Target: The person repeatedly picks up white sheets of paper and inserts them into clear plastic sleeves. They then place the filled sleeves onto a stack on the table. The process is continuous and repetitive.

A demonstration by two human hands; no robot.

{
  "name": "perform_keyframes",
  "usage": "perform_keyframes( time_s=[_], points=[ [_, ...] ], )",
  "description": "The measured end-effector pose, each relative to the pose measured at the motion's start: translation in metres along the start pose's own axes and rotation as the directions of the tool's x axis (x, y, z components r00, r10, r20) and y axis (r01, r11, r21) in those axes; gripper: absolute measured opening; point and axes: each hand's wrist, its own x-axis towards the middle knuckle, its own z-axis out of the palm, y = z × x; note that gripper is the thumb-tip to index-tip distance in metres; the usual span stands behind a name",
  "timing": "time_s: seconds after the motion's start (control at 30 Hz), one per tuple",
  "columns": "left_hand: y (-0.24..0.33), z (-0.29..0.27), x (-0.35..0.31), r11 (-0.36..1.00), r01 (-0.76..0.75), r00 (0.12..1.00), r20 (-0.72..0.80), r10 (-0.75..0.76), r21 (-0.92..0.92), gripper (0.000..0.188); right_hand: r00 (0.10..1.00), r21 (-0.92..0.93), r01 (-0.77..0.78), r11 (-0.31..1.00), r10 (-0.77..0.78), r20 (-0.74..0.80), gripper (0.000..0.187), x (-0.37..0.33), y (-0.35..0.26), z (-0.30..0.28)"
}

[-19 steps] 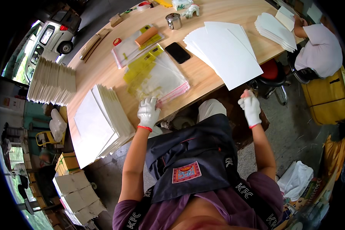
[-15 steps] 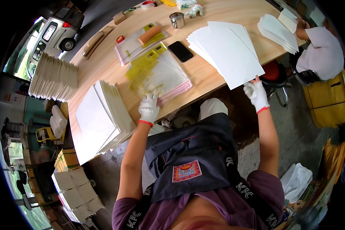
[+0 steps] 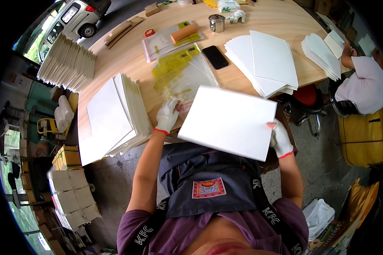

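Observation:
My right hand [image 3: 281,139], in a white glove with bare fingertips, pinches the right edge of a large white sheet [image 3: 230,123]. The sheet is raised above my lap and the table's near edge, slightly smeared by motion. My left hand [image 3: 167,114], gloved the same way, is closed at the near left corner of a pile of clear plastic bags [image 3: 185,78] with yellow print, its fingertips pinching the bag's edge. The sheet hides part of the pile's near side. A fanned stack of white sheets [image 3: 274,59] lies to the right on the table.
Left of my hand leans a thick stack of white sheets [image 3: 108,108], with a taller stack [image 3: 68,63] behind. A black phone [image 3: 215,57], metal cup [image 3: 217,23], tape roll [image 3: 149,32] and more bags [image 3: 164,42] lie farther back. A person [image 3: 364,83] sits at the right.
My right hand has lifted a white sheet off the fanned stack and brought it left and nearer, over my lap. My left hand stays at the bags' corner. The whole view has shifted slightly.

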Motion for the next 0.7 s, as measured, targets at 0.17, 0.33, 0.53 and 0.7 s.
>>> perform_keyframes(
  time_s=[0.17, 0.33, 0.53, 0.7],
  points=[
    [-0.001, -0.001, -0.004, 0.997, -0.078, 0.997, -0.016, 0.078, -0.010, 0.040, 0.991, 0.069, -0.121, 0.990, 0.124, -0.045, 0.032, -0.004, 0.050, -0.007],
    [0.008, -0.011, -0.001, 0.999, -0.010, 0.996, -0.092, 0.014, 0.040, 0.030, 0.986, 0.287, -0.066, 0.955, 0.106, -0.126, 0.022, 0.002, 0.078, -0.007],
    [0.004, -0.029, 0.013, 0.850, -0.071, 0.997, -0.011, 0.076, -0.522, 0.016, 0.972, 0.326, -0.043, 0.944, 0.116, -0.205, 0.029, -0.003, 0.070, 0.013],
    [0.009, -0.029, 0.008, 0.924, -0.131, 0.991, -0.079, 0.110, -0.358, 0.028, 0.990, 0.230, -0.013, 0.973, 0.045, -0.132, 0.026, -0.001, 0.070, 0.022]
  ],
)
